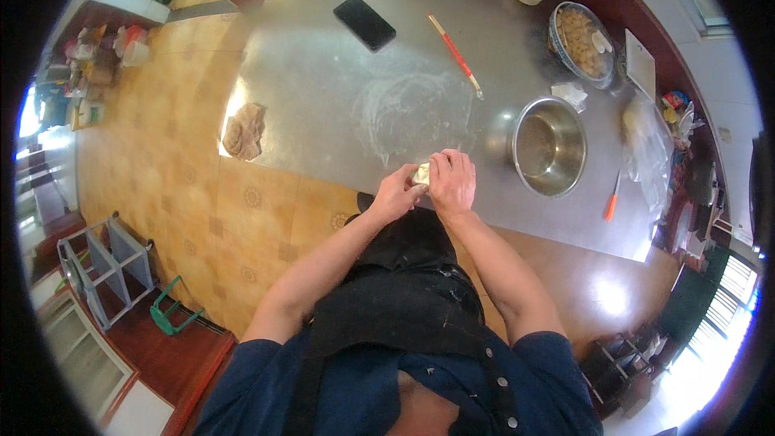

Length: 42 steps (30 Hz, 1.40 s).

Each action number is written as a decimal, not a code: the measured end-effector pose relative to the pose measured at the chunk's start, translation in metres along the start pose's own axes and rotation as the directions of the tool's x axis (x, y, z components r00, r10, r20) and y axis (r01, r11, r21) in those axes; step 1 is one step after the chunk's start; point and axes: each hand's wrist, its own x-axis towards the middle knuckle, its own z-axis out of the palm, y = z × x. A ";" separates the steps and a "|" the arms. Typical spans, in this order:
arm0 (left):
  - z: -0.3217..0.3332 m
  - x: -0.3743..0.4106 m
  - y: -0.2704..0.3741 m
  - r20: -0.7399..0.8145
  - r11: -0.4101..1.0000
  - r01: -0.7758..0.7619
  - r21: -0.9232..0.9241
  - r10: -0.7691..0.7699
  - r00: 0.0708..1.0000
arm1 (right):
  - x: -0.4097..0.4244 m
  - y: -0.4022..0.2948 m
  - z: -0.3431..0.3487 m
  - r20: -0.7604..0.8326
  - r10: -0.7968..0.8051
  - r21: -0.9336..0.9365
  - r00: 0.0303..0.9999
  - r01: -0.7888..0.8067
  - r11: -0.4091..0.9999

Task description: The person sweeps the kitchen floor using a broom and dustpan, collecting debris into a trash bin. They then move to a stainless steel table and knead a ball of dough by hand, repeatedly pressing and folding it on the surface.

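Note:
Close to the front edge of a steel worktop (pixel 303 91), my left hand (pixel 395 195) grips a small pale lump that looks like dough (pixel 421 174) between thumb and fingers. My right hand (pixel 453 186) curls over the lump's other side, its fingers bent and touching it. The fingers of both hands hide part of the lump. Beyond my hands, a whitish smear (pixel 418 106) marks the steel. To the right of my right hand stands a deep stainless-steel bowl (pixel 550 148), with no contents visible.
Farther back lie a black phone (pixel 364 23) and a red-wrapped stick (pixel 454 51). At right are a patterned bowl of pale brown pieces (pixel 581 42), an orange-handled tool (pixel 611 207) and a plastic bag (pixel 646 151). A crumpled brown item (pixel 244 132) rests at the left corner.

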 end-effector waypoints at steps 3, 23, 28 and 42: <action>-0.003 0.023 0.011 -0.023 0.987 0.119 0.107 -0.117 0.993 | 0.016 0.016 0.023 0.165 -0.041 -0.238 0.985 0.081 0.968; -0.006 0.048 0.036 -0.169 0.975 0.044 0.219 -0.006 0.986 | 0.074 0.054 0.038 0.174 0.276 0.236 0.945 -0.312 0.920; -0.021 0.002 0.014 -0.428 0.973 -0.103 0.206 0.184 0.885 | 0.069 -0.016 0.018 0.168 0.255 0.392 0.952 -0.302 0.869; -0.158 -0.057 -0.066 -0.597 0.901 -0.054 0.430 0.328 0.732 | 0.086 -0.200 0.099 0.139 -0.341 0.239 0.930 0.303 0.922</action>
